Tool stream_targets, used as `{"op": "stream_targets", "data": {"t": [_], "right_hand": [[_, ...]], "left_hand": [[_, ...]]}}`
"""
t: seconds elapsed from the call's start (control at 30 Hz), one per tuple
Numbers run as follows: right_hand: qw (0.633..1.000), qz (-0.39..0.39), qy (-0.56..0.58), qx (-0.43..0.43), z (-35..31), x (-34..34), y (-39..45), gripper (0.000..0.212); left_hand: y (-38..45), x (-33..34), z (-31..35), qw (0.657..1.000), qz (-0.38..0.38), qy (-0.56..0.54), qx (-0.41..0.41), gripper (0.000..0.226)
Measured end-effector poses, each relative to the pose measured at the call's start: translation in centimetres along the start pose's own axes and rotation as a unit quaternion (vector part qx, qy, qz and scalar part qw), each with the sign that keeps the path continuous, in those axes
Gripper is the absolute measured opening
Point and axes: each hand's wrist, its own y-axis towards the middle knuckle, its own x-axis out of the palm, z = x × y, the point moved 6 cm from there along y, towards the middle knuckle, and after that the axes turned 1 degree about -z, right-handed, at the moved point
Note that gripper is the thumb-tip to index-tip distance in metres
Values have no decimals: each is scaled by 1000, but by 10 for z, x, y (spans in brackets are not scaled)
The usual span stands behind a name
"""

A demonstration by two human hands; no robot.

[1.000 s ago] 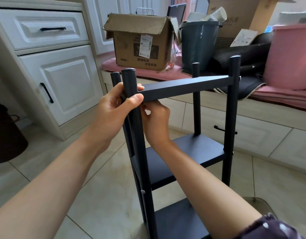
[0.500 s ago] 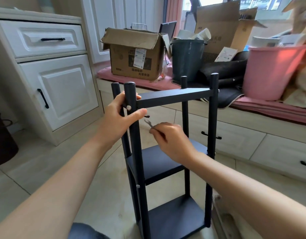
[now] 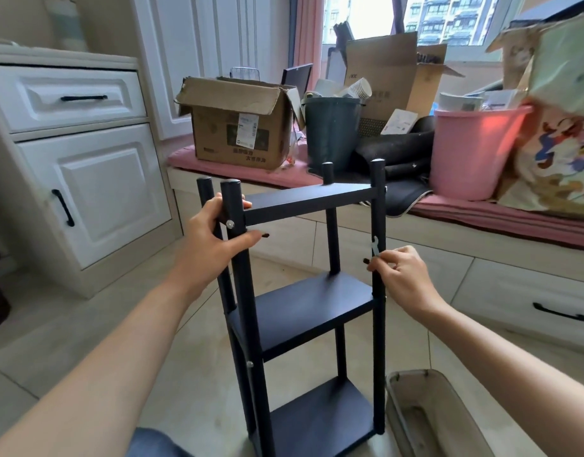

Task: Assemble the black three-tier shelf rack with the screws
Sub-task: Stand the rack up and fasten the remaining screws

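Both forearms were bare, with no sleeve, watch or ring in view; the left hand (image 3: 214, 239) and right hand (image 3: 401, 275) wore no gloves.

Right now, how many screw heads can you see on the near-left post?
2: one screw at the top shelf, beside the left hand; another at the middle shelf. The bottom joint's may be hidden.

Bright daylight enters from the window (image 3: 448, 24) at top right; panes blown out, near white. Interior evenly lit, shadows soft and faint on the floor tiles (image 3: 86, 324). Pink bucket (image 3: 475, 150) glows red on its lit side. Wide-angle bending: cabinet (image 3: 69, 159) lines bow at left edge, forearms stretch at lower corners. Slight softness overall; right edge smeared.
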Motion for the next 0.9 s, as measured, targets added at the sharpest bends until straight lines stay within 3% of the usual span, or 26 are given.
{"op": "stream_targets", "data": {"t": [0.1,0.47,0.77,0.9], "right_hand": [[1000,-5,-21,10,9,-5,7,25],[984,-80,141,70,25,19,16,23],[975,-137,162,64,11,31,11,25],[985,-110,121,50,2,33,3,24]], "left_hand": [[0,-2,3,1000,-6,-3,9,43],[4,-12,4,999,18,28,15,38],[-1,-33,9,995,14,95,21,48],[0,-34,2,992,50,113,2,51]]}}
